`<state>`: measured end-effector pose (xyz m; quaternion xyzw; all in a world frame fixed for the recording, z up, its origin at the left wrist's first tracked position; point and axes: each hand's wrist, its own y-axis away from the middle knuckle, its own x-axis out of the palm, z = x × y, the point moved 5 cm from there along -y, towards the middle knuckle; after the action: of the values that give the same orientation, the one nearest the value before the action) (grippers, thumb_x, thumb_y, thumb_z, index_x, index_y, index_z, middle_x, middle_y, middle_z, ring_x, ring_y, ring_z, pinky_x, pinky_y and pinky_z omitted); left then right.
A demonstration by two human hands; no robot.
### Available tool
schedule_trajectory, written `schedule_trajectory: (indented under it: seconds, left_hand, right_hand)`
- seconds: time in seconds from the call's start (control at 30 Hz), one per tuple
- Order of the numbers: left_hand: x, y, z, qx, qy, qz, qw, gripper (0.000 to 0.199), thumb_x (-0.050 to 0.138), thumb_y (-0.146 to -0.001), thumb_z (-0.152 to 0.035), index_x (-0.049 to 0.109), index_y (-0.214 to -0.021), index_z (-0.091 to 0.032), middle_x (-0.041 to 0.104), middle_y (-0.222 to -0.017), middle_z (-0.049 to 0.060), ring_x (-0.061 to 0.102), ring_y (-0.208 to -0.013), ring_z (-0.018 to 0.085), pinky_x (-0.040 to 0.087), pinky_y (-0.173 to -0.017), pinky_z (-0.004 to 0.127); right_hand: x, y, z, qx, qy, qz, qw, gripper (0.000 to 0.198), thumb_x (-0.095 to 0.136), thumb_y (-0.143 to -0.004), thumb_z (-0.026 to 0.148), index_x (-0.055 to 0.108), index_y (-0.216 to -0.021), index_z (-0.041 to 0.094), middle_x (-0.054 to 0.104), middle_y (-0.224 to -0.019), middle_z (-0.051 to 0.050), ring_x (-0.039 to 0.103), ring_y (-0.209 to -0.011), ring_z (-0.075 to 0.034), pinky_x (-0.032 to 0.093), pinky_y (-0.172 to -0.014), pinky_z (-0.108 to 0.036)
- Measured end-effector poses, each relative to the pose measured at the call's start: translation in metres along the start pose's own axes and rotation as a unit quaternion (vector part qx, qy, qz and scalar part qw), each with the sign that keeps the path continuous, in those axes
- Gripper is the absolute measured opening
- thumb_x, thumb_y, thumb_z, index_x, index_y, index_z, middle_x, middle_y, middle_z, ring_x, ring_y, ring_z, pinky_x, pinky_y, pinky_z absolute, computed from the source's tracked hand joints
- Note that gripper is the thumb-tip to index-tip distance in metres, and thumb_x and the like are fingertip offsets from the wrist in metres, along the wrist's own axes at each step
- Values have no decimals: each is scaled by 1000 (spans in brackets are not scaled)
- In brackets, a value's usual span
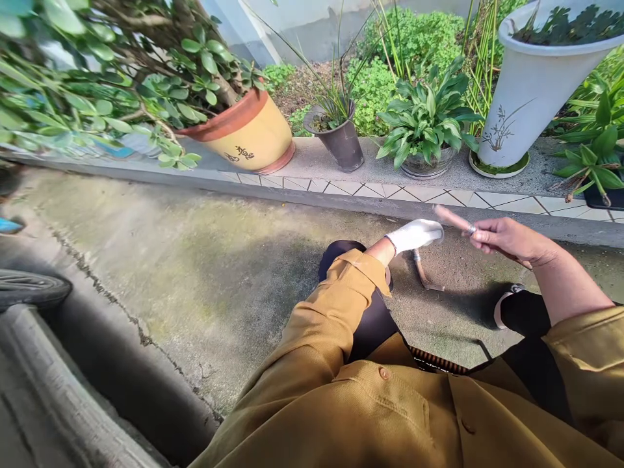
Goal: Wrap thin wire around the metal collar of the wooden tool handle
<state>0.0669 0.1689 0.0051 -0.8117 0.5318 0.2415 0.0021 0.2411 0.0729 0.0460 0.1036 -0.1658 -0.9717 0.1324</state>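
Concrete ground (195, 260), stained and cracked, is spreading beneath both hands; a stone ledge (373, 162), faced with patterned tiles, is running just beyond them.

Left hand (416, 235), one: wearing a white glove, reaching toward the right hand; fingers partly hidden, so cannot tell whether it is gripping.

Right hand (517, 240), one: bare, closing around a wooden-handled tool (453, 219) near its metal collar. The handle is pointing toward the left hand, its end hovering near the glove; the rest is passing behind the right hand.

Brown curved piece (422, 278), one: showing just below the left hand; cannot tell whether it is touching the glove.

Pots, on the ledge:
- yellow pot (248, 133), red-rimmed, bearing a branching succulent, standing well left of the left hand;
- dark pot (344, 144), tapered, standing beyond and left of the left hand;
- leafy plant (429, 117), growing in a low pot, beyond the left hand;
- white pot (511, 104), tall, resting in a saucer (500, 170), beyond the right hand.
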Motion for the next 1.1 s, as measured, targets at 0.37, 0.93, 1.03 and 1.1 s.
schedule_trajectory:
  seconds: [0.37,0.93,1.03,1.1]
  left_hand:
    - [34,8,-14,47,57,182,981,20,59,-93,-28,70,-84,-14,56,-64,-2,48,-59,9,38,-60,22]
    - [15,5,-11,36,50,72,996,20,53,-95,-26,66,-86,-14,56,-68,-2,48,-61,9,37,-60,22]
    - [23,7,-11,30,74,120,990,19,54,-95,-25,65,-86,-13,55,-67,-2,46,-59,9,34,-59,22]
    - [31,11,-13,24,92,174,980,20,55,-96,-25,67,-87,-12,54,-64,-2,44,-57,9,32,-57,23]
  right_hand:
    - [-26,-25,-39,144,374,-157,903,32,59,-90,49,73,-94,21,72,-84,-13,66,-77,-28,44,-67,-37]
    - [-28,9,11,-42,-60,-107,992,47,76,-79,66,69,-88,20,57,-68,0,48,-59,-12,42,-56,-27]
    - [-51,5,-6,-37,-108,-267,957,40,73,-82,61,65,-87,22,58,-68,0,49,-57,-13,43,-52,-26]
    - [-55,-2,-21,17,-34,-297,954,33,66,-88,55,64,-85,22,62,-70,-2,54,-58,-15,46,-55,-28]
